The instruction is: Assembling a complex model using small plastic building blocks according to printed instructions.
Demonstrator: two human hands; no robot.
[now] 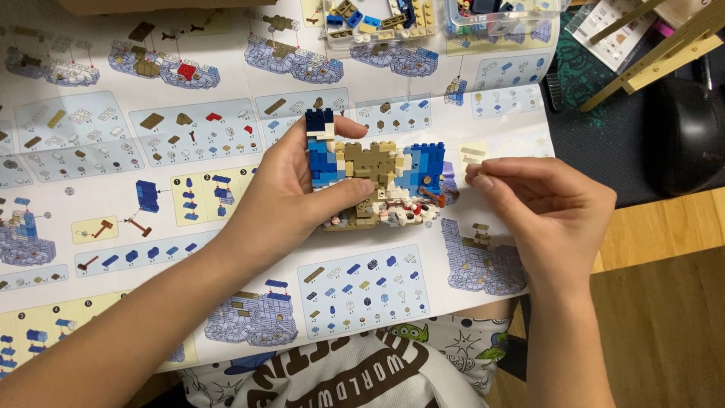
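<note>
The left hand (291, 193) grips a half-built brick model (374, 181) of blue, tan and white pieces, thumb across its front and fingers (343, 127) curled over the back, holding it just above the big instruction sheet (226, 121) spread on the table. The right hand (551, 208), just right of the model, pinches its fingertips (477, 177) shut on something too small to make out. 2 clear trays of loose bricks (381, 19) sit at the sheet's top edge.
</note>
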